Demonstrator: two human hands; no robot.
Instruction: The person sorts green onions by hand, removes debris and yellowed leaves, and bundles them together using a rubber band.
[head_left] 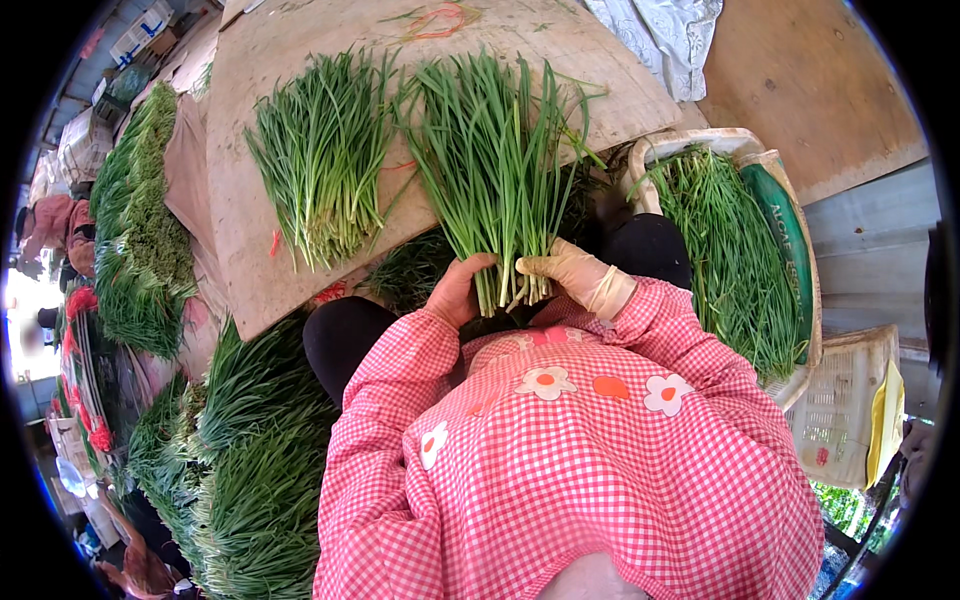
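A bunch of garlic chives [490, 170] stands between my hands, its pale stem ends toward me and its leaves fanned out over the board's near edge. My bare left hand [460, 288] is closed round the left side of the stems. On the right side, my right hand [582, 275] grips the stems in a pale glove with a band at the wrist. A second bunch of chives [325, 160] lies flat on the wooden board [245, 210], left of the held one.
To my right stands a white crate [740, 140] full of loose chives [725, 250], with a pale basket [840, 410] behind it. Large piles of chives [265, 440] lie at my left. Red ties [440, 20] rest on the board's far end. Another person [60, 230] is at far left.
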